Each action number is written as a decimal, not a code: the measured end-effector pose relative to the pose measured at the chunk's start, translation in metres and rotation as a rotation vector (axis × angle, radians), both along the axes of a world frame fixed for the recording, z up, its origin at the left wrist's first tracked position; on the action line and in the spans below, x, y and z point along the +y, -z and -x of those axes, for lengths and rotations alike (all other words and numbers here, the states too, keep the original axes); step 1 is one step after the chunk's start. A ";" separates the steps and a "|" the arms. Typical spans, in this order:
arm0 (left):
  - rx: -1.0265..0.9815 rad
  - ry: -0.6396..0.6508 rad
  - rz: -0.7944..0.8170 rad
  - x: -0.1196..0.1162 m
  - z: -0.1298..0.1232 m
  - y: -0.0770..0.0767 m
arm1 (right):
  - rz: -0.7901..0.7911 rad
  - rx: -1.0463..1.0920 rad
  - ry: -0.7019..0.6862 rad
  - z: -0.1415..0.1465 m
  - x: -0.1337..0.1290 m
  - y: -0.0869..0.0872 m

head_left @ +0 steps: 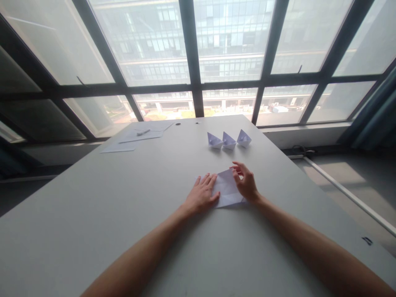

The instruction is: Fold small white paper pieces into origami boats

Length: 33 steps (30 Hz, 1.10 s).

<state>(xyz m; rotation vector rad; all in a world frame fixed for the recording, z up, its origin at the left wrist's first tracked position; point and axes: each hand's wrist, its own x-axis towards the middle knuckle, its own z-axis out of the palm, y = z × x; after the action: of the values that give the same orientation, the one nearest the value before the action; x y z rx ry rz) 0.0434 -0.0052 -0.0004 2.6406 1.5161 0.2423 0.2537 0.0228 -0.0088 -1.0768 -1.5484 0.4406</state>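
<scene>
A creased sheet of white paper (228,187) lies on the table in front of me. My left hand (203,192) rests flat over its left part, fingers stretched out and thumb on the paper. At the far right corner, my right hand (245,180) has its thumb and fingers curled round the paper's edge, pinching it. Part of the sheet is hidden under both hands. Beyond them stand three folded white paper shapes in a row: one at left (214,141), one in the middle (229,141) and one at right (244,139).
Flat white sheets (126,146) lie at the table's far left, with a small white object (143,132) on top. The white table (123,214) reaches toward large framed windows (229,41). A dark mark (367,240) is near its right edge.
</scene>
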 end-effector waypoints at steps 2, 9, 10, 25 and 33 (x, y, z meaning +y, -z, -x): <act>-0.006 -0.003 0.010 0.000 0.000 0.000 | 0.052 -0.003 -0.057 0.000 -0.003 -0.002; 0.006 0.007 0.009 0.001 0.001 0.001 | 0.202 -0.271 -0.279 -0.001 -0.009 -0.007; 0.012 0.017 0.007 0.001 0.001 0.001 | 0.202 -0.295 -0.263 -0.001 -0.009 -0.008; 0.012 0.041 0.032 0.000 0.001 -0.001 | 0.020 -0.688 -0.210 0.002 -0.011 -0.003; 0.004 0.024 0.021 0.002 0.001 0.001 | 0.227 -0.770 0.107 -0.001 -0.005 0.011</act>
<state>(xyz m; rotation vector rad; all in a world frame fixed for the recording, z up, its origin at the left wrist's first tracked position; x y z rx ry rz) 0.0421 -0.0037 -0.0015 2.6430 1.4796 0.2181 0.2552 0.0183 -0.0198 -1.6155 -2.1230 0.1205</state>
